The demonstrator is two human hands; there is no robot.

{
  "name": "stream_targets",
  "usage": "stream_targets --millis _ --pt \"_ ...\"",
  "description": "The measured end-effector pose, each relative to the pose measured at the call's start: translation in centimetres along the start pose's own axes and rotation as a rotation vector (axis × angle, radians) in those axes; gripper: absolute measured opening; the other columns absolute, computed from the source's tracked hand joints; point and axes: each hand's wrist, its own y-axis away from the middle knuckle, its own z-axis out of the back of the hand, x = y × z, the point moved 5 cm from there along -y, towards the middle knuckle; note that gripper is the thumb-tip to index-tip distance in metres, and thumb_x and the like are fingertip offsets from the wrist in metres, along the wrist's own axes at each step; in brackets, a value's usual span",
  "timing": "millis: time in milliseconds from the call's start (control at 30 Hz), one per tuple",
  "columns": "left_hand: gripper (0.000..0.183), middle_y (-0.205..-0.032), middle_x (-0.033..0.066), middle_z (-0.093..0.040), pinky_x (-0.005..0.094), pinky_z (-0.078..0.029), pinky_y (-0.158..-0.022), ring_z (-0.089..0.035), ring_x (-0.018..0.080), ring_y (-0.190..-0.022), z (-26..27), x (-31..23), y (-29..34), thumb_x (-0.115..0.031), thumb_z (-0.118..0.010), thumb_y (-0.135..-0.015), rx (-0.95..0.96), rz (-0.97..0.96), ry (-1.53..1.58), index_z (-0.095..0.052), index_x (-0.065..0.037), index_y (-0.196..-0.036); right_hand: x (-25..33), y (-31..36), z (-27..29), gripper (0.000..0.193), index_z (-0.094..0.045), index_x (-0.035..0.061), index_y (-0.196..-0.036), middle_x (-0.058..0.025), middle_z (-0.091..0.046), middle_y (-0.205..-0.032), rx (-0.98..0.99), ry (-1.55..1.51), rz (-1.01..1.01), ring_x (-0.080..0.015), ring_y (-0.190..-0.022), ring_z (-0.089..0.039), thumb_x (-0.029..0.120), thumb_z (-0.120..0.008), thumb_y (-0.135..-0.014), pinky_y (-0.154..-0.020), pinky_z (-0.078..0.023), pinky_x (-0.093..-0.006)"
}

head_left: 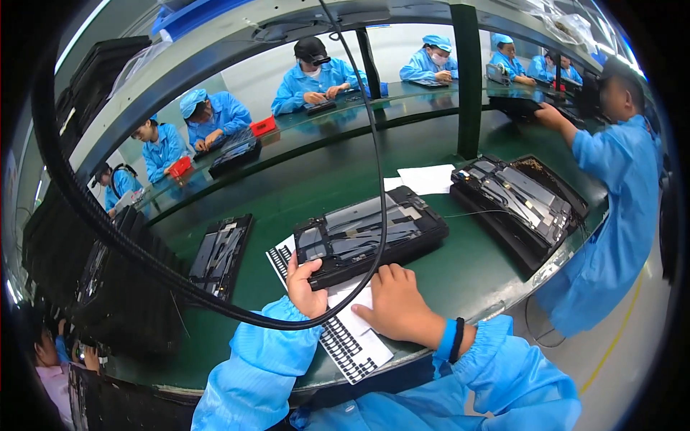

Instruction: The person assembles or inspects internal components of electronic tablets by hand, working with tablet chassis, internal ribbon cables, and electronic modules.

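Note:
In front of me lies a stack of flat black electronic device housings, the top one an opened tablet-like unit with grey battery packs and ribbon cables showing. My left hand grips its near left corner, thumb on top and fingers partly hidden beneath. By the stack's near edge, my right hand rests palm down over white paper, holding nothing visible, its thumb apart from the bent fingers. Under and beside the stack lies a label sheet printed with rows of small black shapes.
Another opened unit lies left; a foam-lined stack sits right, near white papers. Dark stacked trays rise at far left. A black cable loops across the view. A co-worker stands right, holding a dark panel.

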Motion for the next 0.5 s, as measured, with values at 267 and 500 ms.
stream_targets --millis 267,500 --pt "0.058 -0.101 0.0146 -0.052 0.0412 -0.045 -0.086 -0.055 0.0273 -0.092 -3.6 -3.0 4.1 0.004 -0.046 -0.074 0.077 -0.054 0.033 -0.027 -0.005 -0.128 -4.4 -1.4 2.9 0.020 -0.055 0.0062 -0.092 -0.0062 -0.058 -0.085 -0.363 -2.126 -0.509 -0.0186 -0.083 -0.056 0.022 -0.059 -0.080 -0.078 -0.044 -0.0376" --pt "0.075 -0.128 0.0180 -0.034 0.0386 -0.029 -0.096 -0.035 0.0300 -0.117 0.2 -5.6 2.8 -0.045 -0.059 -0.075 0.455 -0.230 -0.912 -0.028 -0.005 -0.131 -6.4 -2.5 4.6 0.011 -0.054 0.0049 -0.082 -0.0061 -0.058 -0.083 -0.647 -2.163 -0.539 -0.0184 -0.078 -0.058 0.007 -0.061 -0.073 -0.073 -0.047 -0.0333"
